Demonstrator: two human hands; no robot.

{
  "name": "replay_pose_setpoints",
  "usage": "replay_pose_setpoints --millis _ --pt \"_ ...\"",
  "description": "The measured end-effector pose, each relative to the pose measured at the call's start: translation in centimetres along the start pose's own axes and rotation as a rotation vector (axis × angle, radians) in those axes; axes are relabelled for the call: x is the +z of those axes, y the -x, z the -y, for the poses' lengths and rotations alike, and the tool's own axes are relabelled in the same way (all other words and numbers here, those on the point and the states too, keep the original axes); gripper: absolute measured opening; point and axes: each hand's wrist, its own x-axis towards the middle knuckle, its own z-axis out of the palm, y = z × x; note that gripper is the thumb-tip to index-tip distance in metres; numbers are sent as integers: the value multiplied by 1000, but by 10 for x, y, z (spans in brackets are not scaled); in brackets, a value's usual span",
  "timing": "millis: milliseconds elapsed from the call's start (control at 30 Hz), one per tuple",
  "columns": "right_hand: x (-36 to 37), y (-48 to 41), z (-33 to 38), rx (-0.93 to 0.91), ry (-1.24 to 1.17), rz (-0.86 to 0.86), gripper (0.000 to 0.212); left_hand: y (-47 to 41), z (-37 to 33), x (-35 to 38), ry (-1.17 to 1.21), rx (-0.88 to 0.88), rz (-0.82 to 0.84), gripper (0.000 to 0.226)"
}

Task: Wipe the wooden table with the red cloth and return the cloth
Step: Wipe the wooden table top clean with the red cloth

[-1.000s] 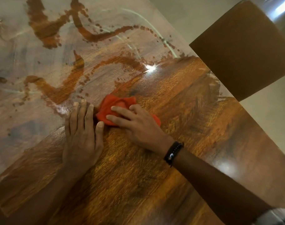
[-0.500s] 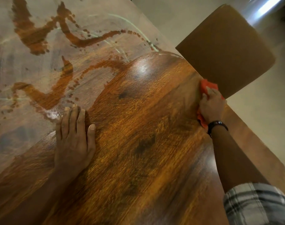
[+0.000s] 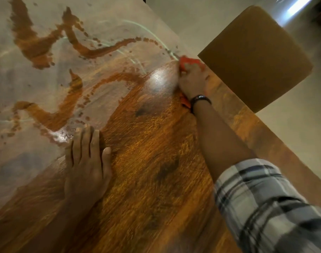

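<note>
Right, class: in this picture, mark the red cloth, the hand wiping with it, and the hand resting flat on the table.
red cloth (image 3: 188, 61): head view, on the fold at its far end.
right hand (image 3: 192, 82): head view, on its back.
left hand (image 3: 86, 167): head view, on its back.

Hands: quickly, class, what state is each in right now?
Left hand: open, flat on the wooden table.
Right hand: on the red cloth; blur hides whether its fingers curl.
</note>
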Motion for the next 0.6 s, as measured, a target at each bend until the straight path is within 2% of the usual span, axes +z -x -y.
replay_pose_setpoints --millis 67,167,267,367,500,600 --pt "21 18 48 -175 26 26 43 0 -1 -1 -9 -12 -21 64" --pt "43 91 98 -416 -30 47 41 0 -3 -1 -4 -64 -47 67" --pt "50 169 91 -630 -33 100 38 1 -2 -1 -21 -66 -60 70" --pt "33 187 25 -536 -15 31 42 1 -3 0 -28 -59 -59 70" --pt "-4 133 -74 -174 18 -48 40 0 -2 1 -55 -55 -44 70" --pt "-13 91 -74 1 -68 -79 41 0 0 2 -62 -57 -47 71"
